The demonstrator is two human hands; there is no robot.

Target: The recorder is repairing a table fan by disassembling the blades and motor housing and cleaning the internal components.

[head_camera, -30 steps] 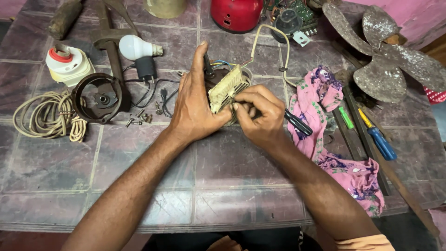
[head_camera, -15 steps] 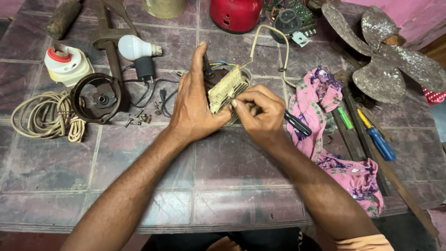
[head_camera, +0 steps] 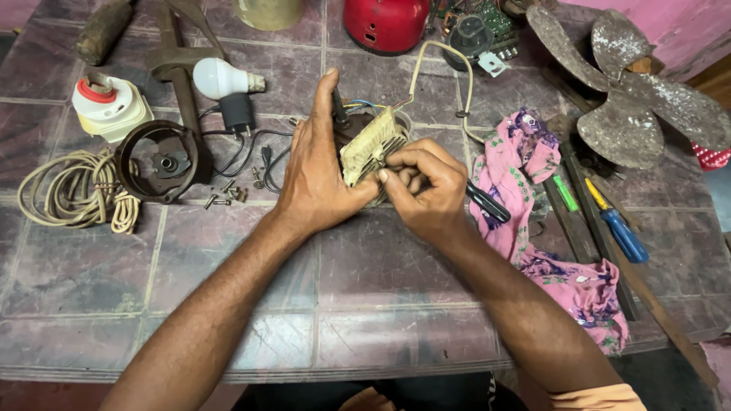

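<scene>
While the left hand (head_camera: 320,171) wraps around a small cream part with ribs (head_camera: 371,144), the right hand (head_camera: 426,190) pinches something at its edge. The left fingers are curled partly shut on the part, with one finger pointing straight up. The right hand is closed into a tight fist around a black-handled tool (head_camera: 487,202). Only the black handle shows, poking out to the right, so I cannot tell what the tip is doing.

The cream part is held just above the tiled table (head_camera: 228,304), near the middle. Thin coloured wires (head_camera: 362,104) and a pale cable (head_camera: 457,76) come out behind it and loop up toward a red pot-shaped thing (head_camera: 386,23).

I think the job is somewhere in the middle. A dark round case (head_camera: 160,161) lies open on the left, and a few loose screws (head_camera: 228,194) sit just beside it, so some taking apart looks done. The cream part is not yet free of its wires, and nothing looks put back together.

Other things lie around. A white bulb (head_camera: 221,78) rests near the top left, with a white and red round plug thing (head_camera: 110,106) close by. A coil of cord (head_camera: 68,190) sits at the far left. A pink flowery cloth (head_camera: 548,228) lies to the right, touching the right arm. Green (head_camera: 565,192) and blue (head_camera: 618,232) screwdrivers lie past the cloth, and a rusty fan blade (head_camera: 632,84) sits in the top right corner.
</scene>
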